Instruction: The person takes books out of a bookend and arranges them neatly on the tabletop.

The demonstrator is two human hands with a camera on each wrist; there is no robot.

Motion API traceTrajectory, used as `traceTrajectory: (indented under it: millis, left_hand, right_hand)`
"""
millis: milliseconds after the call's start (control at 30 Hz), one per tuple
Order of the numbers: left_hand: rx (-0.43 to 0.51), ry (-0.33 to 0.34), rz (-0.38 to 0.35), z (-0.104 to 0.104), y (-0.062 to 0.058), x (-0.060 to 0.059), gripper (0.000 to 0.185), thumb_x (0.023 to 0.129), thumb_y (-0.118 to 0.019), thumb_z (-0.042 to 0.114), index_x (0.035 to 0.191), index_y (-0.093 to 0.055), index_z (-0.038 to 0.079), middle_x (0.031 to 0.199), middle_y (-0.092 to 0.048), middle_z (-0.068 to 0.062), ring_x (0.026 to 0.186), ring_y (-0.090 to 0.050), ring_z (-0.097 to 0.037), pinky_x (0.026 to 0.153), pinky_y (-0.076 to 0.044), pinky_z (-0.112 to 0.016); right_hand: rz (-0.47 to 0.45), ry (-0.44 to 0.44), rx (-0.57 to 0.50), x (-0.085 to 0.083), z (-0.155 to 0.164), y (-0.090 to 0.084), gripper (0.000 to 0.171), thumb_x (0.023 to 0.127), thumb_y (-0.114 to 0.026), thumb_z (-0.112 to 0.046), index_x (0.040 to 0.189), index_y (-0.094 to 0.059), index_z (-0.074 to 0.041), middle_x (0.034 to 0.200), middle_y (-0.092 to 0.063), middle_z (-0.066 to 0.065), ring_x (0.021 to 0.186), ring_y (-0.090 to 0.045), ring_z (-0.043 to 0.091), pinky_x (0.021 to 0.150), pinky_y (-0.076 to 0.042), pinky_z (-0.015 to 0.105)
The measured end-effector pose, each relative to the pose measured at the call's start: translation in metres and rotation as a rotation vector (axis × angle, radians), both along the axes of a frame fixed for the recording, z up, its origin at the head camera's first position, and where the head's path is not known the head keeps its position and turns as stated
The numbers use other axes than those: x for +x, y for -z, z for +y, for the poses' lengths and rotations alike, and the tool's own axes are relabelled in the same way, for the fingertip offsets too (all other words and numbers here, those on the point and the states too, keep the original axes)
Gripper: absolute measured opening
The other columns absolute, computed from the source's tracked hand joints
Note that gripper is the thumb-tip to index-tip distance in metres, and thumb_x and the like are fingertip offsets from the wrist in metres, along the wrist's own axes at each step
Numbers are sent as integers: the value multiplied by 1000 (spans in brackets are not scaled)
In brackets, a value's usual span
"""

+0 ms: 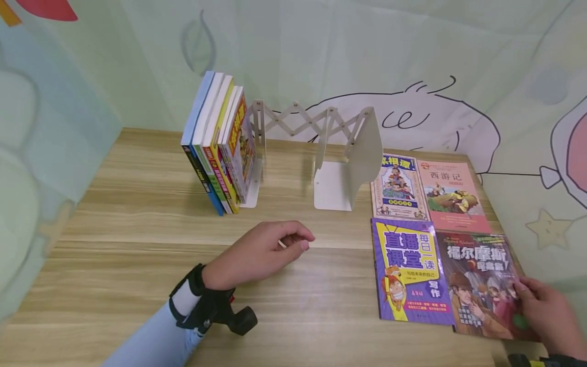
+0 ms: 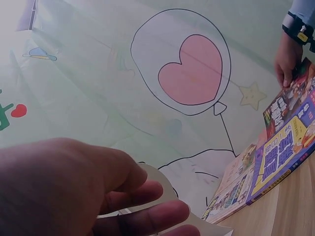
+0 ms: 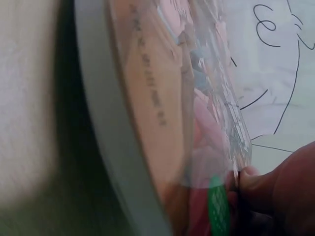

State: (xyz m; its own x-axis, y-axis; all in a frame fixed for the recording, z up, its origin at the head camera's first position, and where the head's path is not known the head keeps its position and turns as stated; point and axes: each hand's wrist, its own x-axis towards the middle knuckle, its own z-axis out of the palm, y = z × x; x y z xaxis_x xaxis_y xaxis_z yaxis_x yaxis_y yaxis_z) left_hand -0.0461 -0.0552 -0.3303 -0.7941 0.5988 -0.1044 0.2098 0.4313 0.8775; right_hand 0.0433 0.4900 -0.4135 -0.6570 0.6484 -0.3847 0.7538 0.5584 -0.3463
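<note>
While the left hand [image 1: 257, 255] rests on the wooden surface [image 1: 114, 224] with fingers loosely curled and holding nothing, the right hand [image 1: 548, 313] pinches the lower right corner of the detective book [image 1: 481, 285], which lies flat at the near right beside a purple book [image 1: 408, 270], well apart from the bookend rack [image 1: 335, 168]

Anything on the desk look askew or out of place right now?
Mostly tidy. The dark detective book sits slightly skewed against the purple book, with the right hand gripping its edge. The rack holds books only at its left end.
</note>
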Motion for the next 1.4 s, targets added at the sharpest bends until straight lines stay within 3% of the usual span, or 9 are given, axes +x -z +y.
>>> traceTrajectory:
  millis: [133, 200, 533, 700, 867, 1133, 1400]
  left_hand:
    - [-5, -4, -1, -2, -1, 0, 17, 102, -59, 28, 115, -69, 27, 102, -67, 14, 94, -61, -8, 82, -55, -29]
    - [-8, -7, -1, -2, -1, 1, 17, 102, -59, 29, 115, -69, 27, 102, -67, 14, 94, -61, -8, 82, -55, -29]
    - [-10, -16, 0, -7, -3, 2, 17, 102, -59, 30, 115, -68, 27, 103, -68, 14, 94, -62, -7, 83, -55, -29]
    - [-14, -23, 11, -9, -4, 3, 17, 102, -59, 31, 115, -68, 27, 102, -68, 14, 94, -62, -7, 82, -55, -30]
    - [-31, -39, 13, -12, -5, 2, 18, 102, -58, 32, 117, -68, 27, 102, -68, 14, 95, -62, -8, 83, -54, -31]
    - [-58, -93, 65, -14, -5, 1, 20, 102, -59, 30, 120, -67, 27, 109, -67, 15, 101, -61, -5, 87, -54, -32]
    - [-81, -176, 219, -18, -10, 1, 24, 102, -58, 31, 124, -66, 24, 120, -65, 12, 108, -60, -9, 90, -53, -37]
  right_hand:
    - [-56, -14, 35, -6, -4, 3, 56, 111, -29, -30, 149, -31, 11, 144, -36, 38, 116, -40, 46, 97, -38, 65]
    - [-67, -11, 41, -7, -8, 2, 56, 111, -30, -30, 148, -32, 12, 143, -36, 38, 118, -39, 47, 98, -38, 66]
    - [-82, 20, 60, -15, -28, -9, 48, 109, -34, -21, 145, -38, 11, 136, -41, 37, 109, -43, 47, 86, -47, 63]
    - [-81, -8, 119, -17, -36, -20, 49, 107, -37, -22, 143, -38, 12, 132, -42, 38, 108, -44, 49, 83, -47, 62]
    - [-21, -56, 147, -27, -47, -34, 53, 104, -41, -25, 142, -40, 10, 131, -45, 37, 107, -48, 49, 77, -49, 58]
    - [172, -229, 121, -43, -86, -57, 54, 103, -47, -31, 143, -45, 6, 133, -50, 33, 110, -50, 46, 77, -51, 53]
    - [468, -613, 50, -46, -122, -71, 46, 102, -57, -33, 134, -56, 1, 128, -58, 26, 108, -56, 42, 65, -42, 10]
